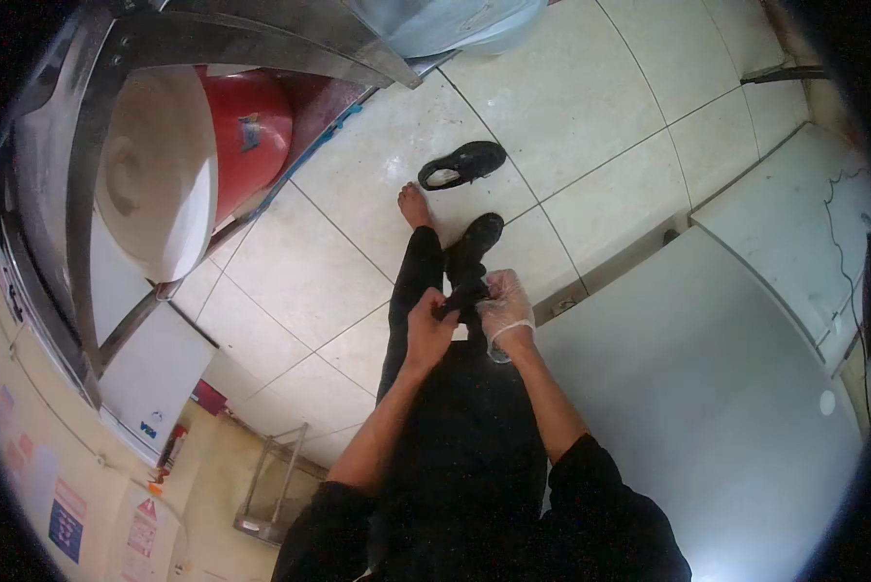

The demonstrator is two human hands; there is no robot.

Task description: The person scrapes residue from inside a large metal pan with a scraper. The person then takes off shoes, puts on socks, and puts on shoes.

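Observation:
My left hand (429,330), bare, is closed on a piece of black cloth (461,295) in front of my legs. On the other side of the cloth, my right hand (505,308) wears a clear plastic glove and also grips it. Below the hands, one foot wears a black shoe (485,231), while the other foot (414,206) is bare on the tiles. An empty black shoe (464,166) lies on its own just beyond the feet.
A red bucket (265,131) with a large white lid (154,175) stands on a metal rack (251,44) at the upper left. A grey appliance surface (697,388) is close on the right. A metal stool (270,485) stands at the lower left.

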